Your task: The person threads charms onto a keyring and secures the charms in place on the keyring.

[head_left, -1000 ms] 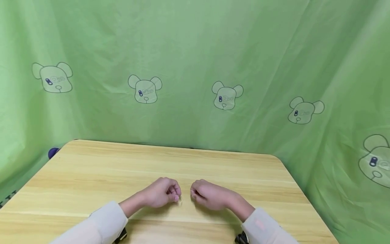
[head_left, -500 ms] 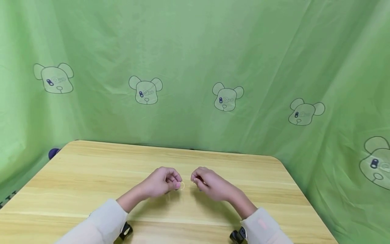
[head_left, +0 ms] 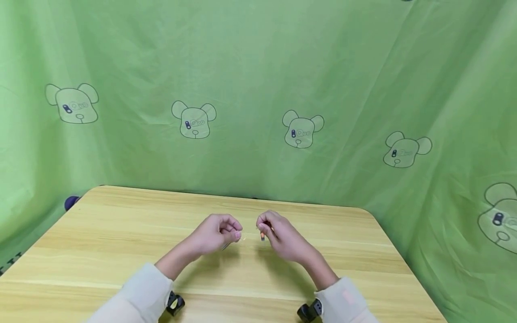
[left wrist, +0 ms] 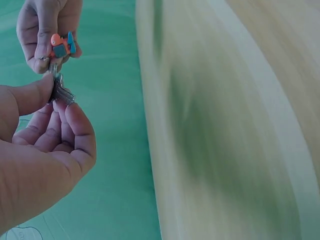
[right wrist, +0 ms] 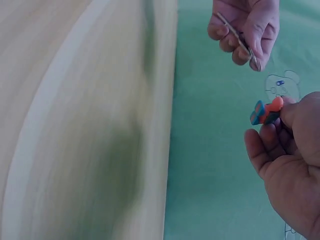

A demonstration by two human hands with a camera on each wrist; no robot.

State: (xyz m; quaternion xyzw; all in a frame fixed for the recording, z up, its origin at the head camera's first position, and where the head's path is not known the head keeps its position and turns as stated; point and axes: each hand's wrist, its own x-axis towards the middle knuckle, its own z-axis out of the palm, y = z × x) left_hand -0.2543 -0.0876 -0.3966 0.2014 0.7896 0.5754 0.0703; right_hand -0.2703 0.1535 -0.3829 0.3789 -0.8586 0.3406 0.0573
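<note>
Head view, and we see the left hand (head_left: 214,233) pinching a key (left wrist: 61,91), right hand (head_left: 280,235) pinching an orange-blue charm (left wrist: 62,45) above the table (head_left: 121,233).

Bright even light; wrist views motion-blurred

Pale wood-grain counter (head_left: 121,233), smooth with a soft sheen. Behind it hangs thin green cloth (head_left: 258,67), creased, faintly shiny, printed with bear heads. The left hand (head_left: 214,233) pinches a slim key (left wrist: 61,92) of dull grey metal; the right hand (head_left: 278,233) pinches a little orange-and-blue charm (right wrist: 266,112), which looks like matt plastic or rubber. Sleeves (head_left: 137,291) are soft pale cloth.
</note>
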